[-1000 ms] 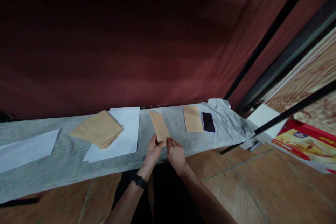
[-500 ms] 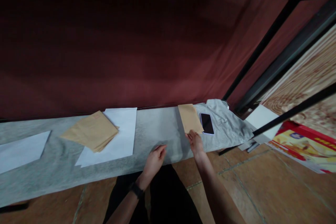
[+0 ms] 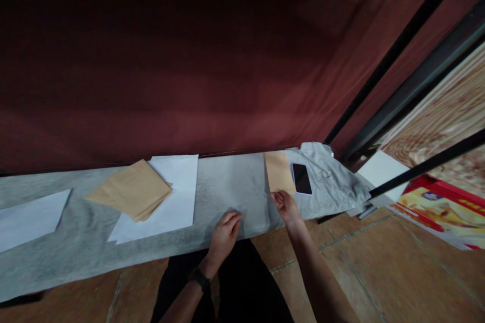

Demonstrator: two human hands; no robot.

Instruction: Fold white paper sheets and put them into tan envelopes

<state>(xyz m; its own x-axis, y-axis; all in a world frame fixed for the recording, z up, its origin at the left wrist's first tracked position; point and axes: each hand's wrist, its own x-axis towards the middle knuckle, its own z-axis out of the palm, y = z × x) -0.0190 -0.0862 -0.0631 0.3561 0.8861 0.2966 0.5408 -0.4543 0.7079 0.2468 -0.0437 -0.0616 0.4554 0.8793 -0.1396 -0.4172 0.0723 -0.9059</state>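
My right hand (image 3: 287,205) reaches out over the grey cloth (image 3: 227,186), fingers loosely spread. Its fingertips touch the near edge of a brown envelope (image 3: 279,171) that lies flat beside a dark phone (image 3: 302,178). My left hand (image 3: 225,232), with a dark band on its wrist, rests on the cloth near its front edge. Its fingers are slightly curled and hold nothing. A stack of brown envelopes (image 3: 131,195) lies to the left on a white sheet (image 3: 178,202).
Another white sheet (image 3: 28,218) lies at the far left of the cloth. A dark red curtain hangs behind. The cloth bunches up at the right end (image 3: 333,176). Black metal bars and a red printed box (image 3: 439,207) stand to the right over a tiled floor.
One second ago both hands held a brown envelope in the middle. My right hand carried it right and laid it on the envelope beside the phone. My left hand dropped back onto the cloth.
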